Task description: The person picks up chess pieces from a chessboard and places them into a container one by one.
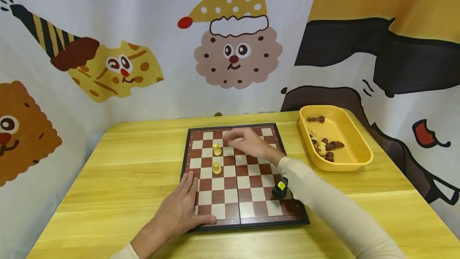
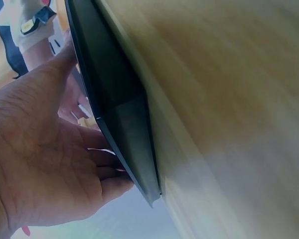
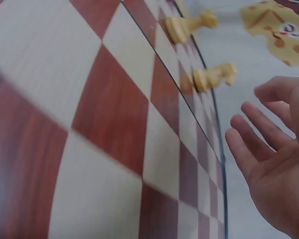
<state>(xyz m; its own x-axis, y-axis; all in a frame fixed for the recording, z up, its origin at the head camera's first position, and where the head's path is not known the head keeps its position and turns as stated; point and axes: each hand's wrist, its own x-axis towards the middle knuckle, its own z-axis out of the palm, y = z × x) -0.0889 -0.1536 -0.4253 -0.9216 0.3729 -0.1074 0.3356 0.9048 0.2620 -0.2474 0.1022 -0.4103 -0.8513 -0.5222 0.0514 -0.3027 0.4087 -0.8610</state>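
Observation:
A brown and white chessboard [image 1: 230, 187] lies on the table with two cream chess pieces standing on its left half. The farther cream piece [image 1: 217, 150] looks like a knight [image 3: 214, 77] in the right wrist view; the nearer piece [image 1: 216, 168] stands closer to the person. Above the far part of the board, my right hand [image 1: 248, 142] hovers right of the knight, its fingers loosely bent and holding nothing [image 3: 274, 144]. My left hand [image 1: 179, 207] rests on the board's near left corner, fingers along the edge; the left wrist view shows that hand [image 2: 55, 159] beside the board's black side [image 2: 114, 99].
A yellow tub [image 1: 352, 143] at the table's far right holds several brown and cream chess pieces, one dark piece [image 1: 316, 119] lying apart at its far end. Behind the wooden table [image 1: 143, 159] hangs a cartoon-printed curtain [image 1: 172, 83].

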